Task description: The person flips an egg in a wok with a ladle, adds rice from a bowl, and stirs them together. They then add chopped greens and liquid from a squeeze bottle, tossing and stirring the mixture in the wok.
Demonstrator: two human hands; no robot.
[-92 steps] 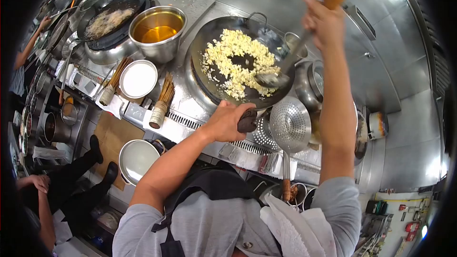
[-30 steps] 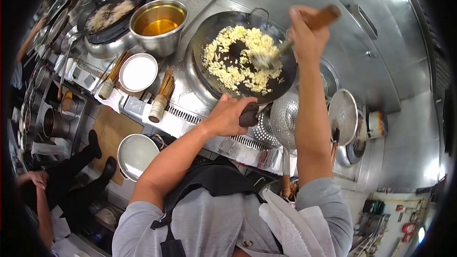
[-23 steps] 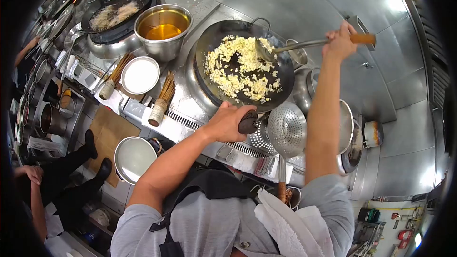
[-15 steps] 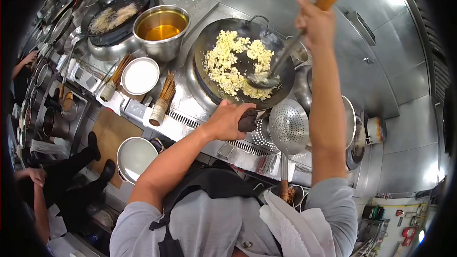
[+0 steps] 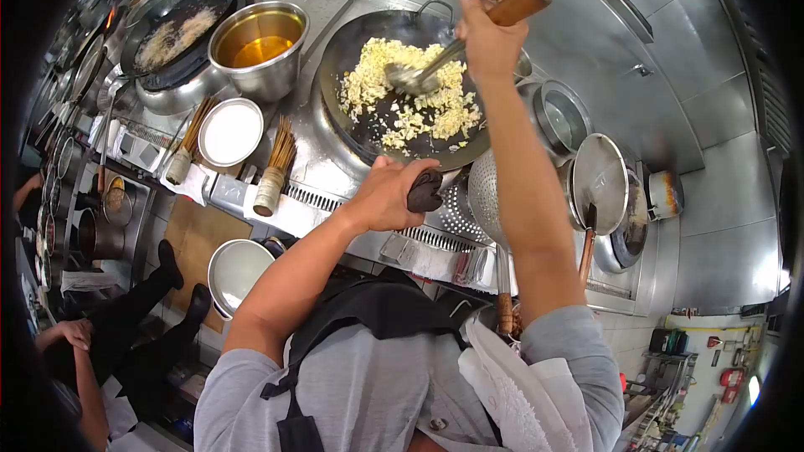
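My right hand (image 5: 496,38) is wrapped round the wooden handle of a ladle (image 5: 410,79), whose metal bowl rests among the food in the wok. Yellow scrambled egg (image 5: 394,54) in small pieces is spread over the dark wok (image 5: 335,50), with bare patches at the middle and lower left. At the wok's near rim, my left hand (image 5: 389,197) is closed round a dark bundled cloth (image 5: 425,191). Whatever part of the wok lies under that cloth is hidden.
Left of the wok stand a metal pot (image 5: 260,75) of amber liquid, a white-filled bowl (image 5: 230,134) and bamboo brushes (image 5: 272,176). Beyond, another wok (image 5: 134,63) holds frying food. Perforated strainers (image 5: 484,192) lie near my right forearm. Another person's hands (image 5: 75,333) show at lower left.
My right hand has moved left, carrying the ladle's bowl from the wok's lower right up to its middle. The egg has shifted toward the far side. My left hand keeps its grip.
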